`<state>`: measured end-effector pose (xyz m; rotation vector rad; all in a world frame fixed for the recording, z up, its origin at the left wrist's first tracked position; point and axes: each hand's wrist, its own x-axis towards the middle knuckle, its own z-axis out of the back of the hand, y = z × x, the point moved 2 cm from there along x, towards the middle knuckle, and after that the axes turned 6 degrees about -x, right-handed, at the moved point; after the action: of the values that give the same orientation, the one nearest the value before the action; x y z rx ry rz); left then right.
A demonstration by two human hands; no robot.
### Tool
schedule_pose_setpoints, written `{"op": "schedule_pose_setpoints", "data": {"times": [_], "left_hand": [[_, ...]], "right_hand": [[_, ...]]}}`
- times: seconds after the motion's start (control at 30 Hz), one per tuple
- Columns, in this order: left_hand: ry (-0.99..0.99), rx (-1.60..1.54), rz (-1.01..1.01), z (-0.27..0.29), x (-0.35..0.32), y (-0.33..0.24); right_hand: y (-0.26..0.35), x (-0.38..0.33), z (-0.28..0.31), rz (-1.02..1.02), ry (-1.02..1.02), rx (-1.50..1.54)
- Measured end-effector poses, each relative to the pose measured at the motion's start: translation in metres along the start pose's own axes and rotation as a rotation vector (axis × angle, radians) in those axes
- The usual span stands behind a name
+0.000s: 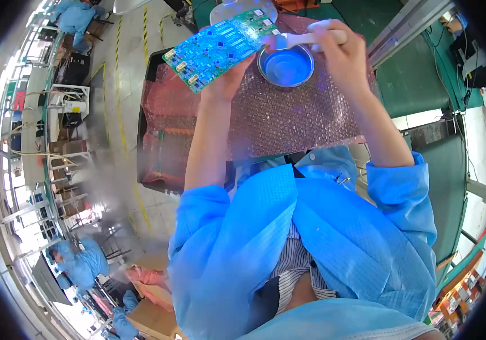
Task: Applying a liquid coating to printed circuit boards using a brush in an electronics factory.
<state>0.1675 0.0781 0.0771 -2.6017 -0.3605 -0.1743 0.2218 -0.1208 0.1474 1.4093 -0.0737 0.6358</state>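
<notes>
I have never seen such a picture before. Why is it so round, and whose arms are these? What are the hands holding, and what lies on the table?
The picture comes from a wide-angle camera worn on a person's head, looking down; that lens bends everything round. The arms in blue sleeves are the wearer's own. The left hand holds up a green circuit board, tilted. The right hand holds a white brush with its tip at the board's edge. Below them, a small metal bowl rests on pink bubble wrap covering the work surface. Other workers in blue coats sit at the far left.
</notes>
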Motion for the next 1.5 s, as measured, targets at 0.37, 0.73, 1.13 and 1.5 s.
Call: {"op": "schedule_pose_setpoints", "data": {"times": [0.37, 0.73, 1.13, 1.5], "left_hand": [[0.088, 0.468, -0.098, 0.000, -0.012, 0.002], [-0.004, 0.119, 0.024, 0.030, -0.017, 0.007], [-0.034, 0.004, 0.088, 0.028, -0.024, 0.007], [-0.034, -0.216, 0.179, 0.027, -0.035, 0.007]], "right_hand": [[0.016, -0.006, -0.003, -0.072, -0.087, 0.151], [0.026, -0.013, -0.009, 0.030, 0.156, 0.303], [0.021, -0.005, -0.012, 0.191, 0.262, -0.019], [0.025, -0.002, -0.010, 0.158, 0.120, -0.039]]}}
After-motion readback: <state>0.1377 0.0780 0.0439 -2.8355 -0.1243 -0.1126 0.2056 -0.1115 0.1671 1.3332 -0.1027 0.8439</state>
